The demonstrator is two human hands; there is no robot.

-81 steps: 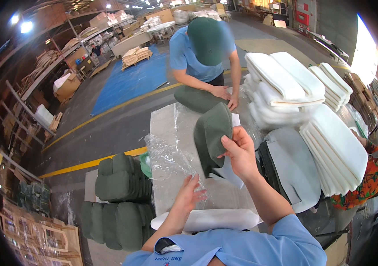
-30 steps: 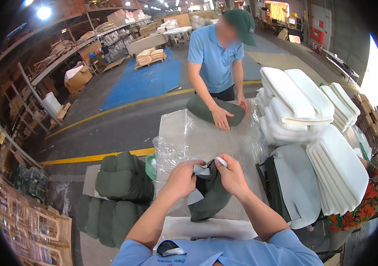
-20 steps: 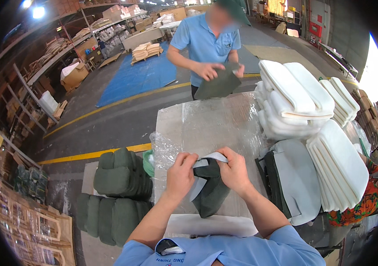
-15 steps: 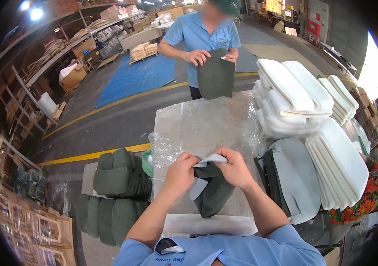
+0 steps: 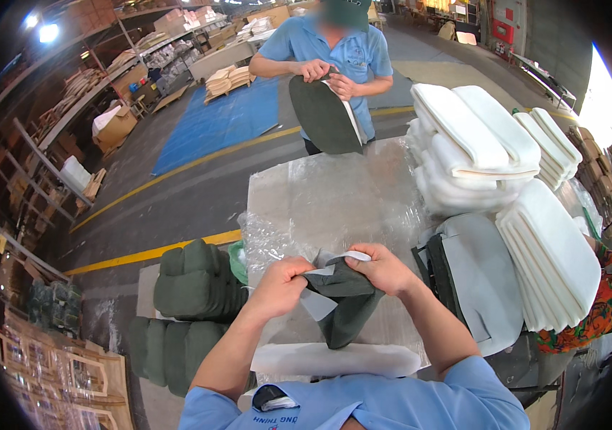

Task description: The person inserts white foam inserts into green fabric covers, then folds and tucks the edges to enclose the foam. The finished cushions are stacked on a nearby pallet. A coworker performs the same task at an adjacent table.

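A dark green fabric cushion cover (image 5: 349,312) with a light grey lining hangs between my hands above the table. My left hand (image 5: 282,288) is closed on its left edge, where a grey flap shows. My right hand (image 5: 386,271) pinches the opposite edge, thumb over the grey lining. The cover's opening is pulled wide and its lower part hangs in folds. Close to my body lies a white foam pad (image 5: 338,360), flat on the table. A pile of grey and dark green covers (image 5: 479,276) is to the right of my right hand.
The table (image 5: 327,193) is covered with clear plastic. White foam pads (image 5: 474,143) are stacked at the right, with more pads (image 5: 553,261) nearer. Dark green cushions (image 5: 198,283) stand in stacks at the left. Across the table, a person in a light blue shirt holds a dark green cover (image 5: 324,115).
My hands have moved slightly apart, spreading the cover wider and showing more dark green below its edge. The person opposite has tilted their cover, and a white edge shows now.
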